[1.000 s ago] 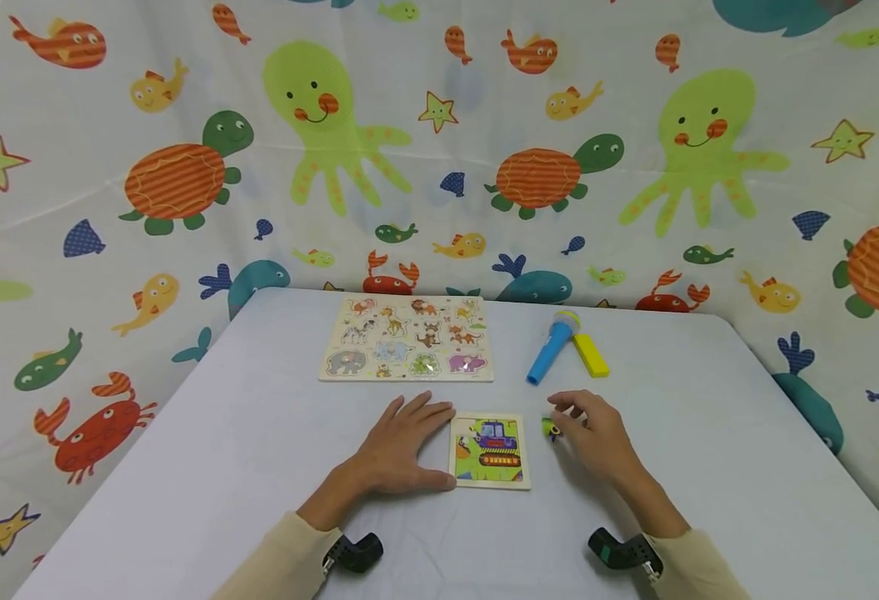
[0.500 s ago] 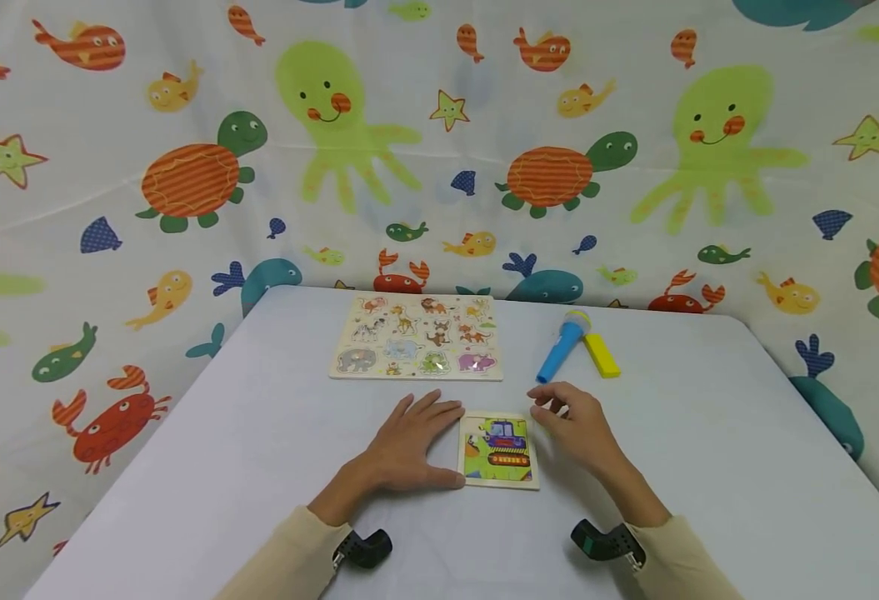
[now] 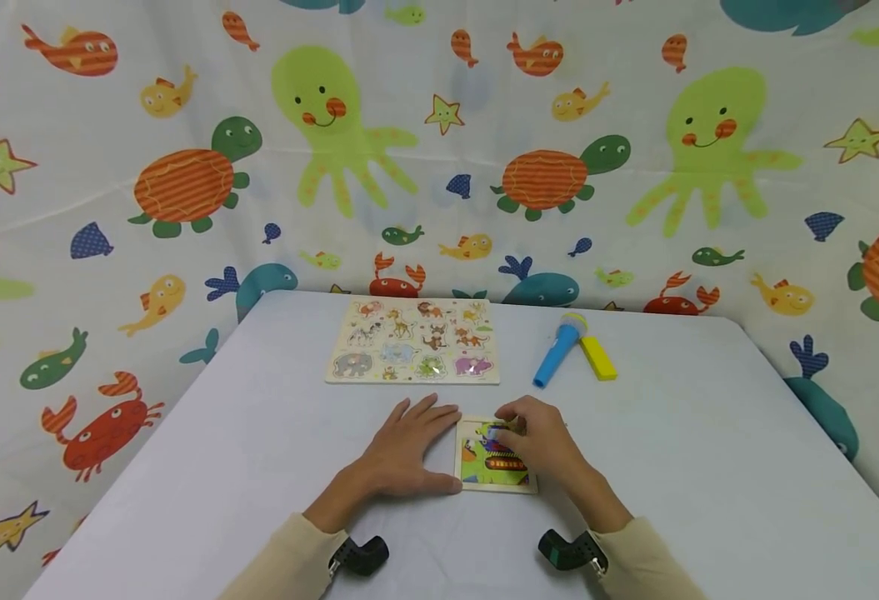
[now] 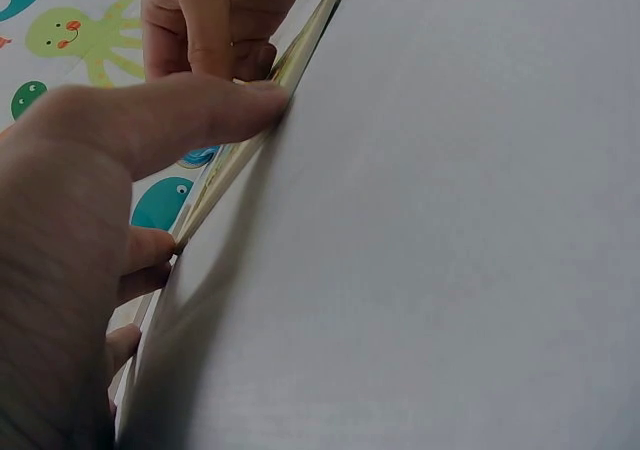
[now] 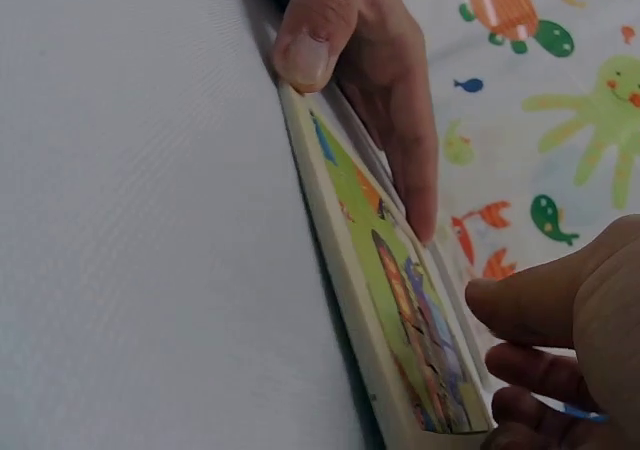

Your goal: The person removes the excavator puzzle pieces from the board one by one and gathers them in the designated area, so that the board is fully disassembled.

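Observation:
A small square wooden jigsaw puzzle (image 3: 495, 487) with a purple digger picture lies on the table. My left hand (image 3: 409, 450) rests beside its left edge, fingers and thumb spread; in the left wrist view the thumb (image 4: 250, 102) presses the frame's edge. My right hand (image 3: 547, 437) is over the puzzle's upper right, thumb and fingertips together in a pinch. A small green puzzle piece that lay by this hand earlier is hidden at its fingertips. In the right wrist view the thumb (image 5: 500, 300) and curled fingers (image 5: 535, 370) are right at the board's far edge.
Behind the puzzle lies a wooden animal peg board (image 3: 412, 342). To its right are a blue toy microphone (image 3: 555, 354) and a yellow block (image 3: 599, 360). A sea-animal curtain (image 3: 439, 167) hangs behind the white table (image 3: 671, 400).
My right hand has moved left from beside the puzzle to over its upper right part. The green piece formerly on the table is out of sight. My left hand stays at the puzzle's edge.

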The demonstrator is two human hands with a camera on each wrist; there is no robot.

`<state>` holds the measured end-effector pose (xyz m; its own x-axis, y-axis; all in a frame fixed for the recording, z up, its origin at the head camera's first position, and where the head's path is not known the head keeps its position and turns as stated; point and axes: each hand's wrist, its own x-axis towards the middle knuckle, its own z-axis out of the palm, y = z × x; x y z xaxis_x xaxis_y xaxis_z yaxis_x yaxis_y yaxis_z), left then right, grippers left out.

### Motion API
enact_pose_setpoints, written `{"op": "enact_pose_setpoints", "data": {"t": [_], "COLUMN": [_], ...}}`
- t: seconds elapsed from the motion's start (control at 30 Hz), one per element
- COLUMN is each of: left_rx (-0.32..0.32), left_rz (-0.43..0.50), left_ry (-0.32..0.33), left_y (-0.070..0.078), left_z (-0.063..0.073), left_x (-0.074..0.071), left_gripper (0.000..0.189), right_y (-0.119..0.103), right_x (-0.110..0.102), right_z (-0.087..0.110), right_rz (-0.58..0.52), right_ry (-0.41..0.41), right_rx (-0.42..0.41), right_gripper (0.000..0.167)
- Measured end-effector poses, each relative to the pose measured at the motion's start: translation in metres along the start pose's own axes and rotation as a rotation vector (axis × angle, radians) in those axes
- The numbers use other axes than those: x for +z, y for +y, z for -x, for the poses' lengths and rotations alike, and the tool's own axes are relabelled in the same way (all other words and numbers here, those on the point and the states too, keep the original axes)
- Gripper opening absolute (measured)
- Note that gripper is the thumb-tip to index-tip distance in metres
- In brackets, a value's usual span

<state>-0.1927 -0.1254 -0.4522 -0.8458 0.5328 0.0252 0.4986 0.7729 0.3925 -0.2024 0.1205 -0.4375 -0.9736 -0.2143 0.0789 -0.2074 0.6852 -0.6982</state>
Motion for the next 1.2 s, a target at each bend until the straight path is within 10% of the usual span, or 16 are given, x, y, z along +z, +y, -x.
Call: {"op": "enact_pose_setpoints", "data": {"t": [1.2], "left_rx": [-0.001], "left_rz": [-0.012], "left_ry": [0.005], "left_y": [-0.0035], "left_z": [-0.0017], "left_x": [0.0042], "left_gripper": [0.097], "right_y": [0.0043], "right_x": [0.0068], "right_z": [0.0021], "right_rz": [0.161], "right_ry": [-0.007], "right_rx": [-0.094], "right_gripper": [0.023]}}
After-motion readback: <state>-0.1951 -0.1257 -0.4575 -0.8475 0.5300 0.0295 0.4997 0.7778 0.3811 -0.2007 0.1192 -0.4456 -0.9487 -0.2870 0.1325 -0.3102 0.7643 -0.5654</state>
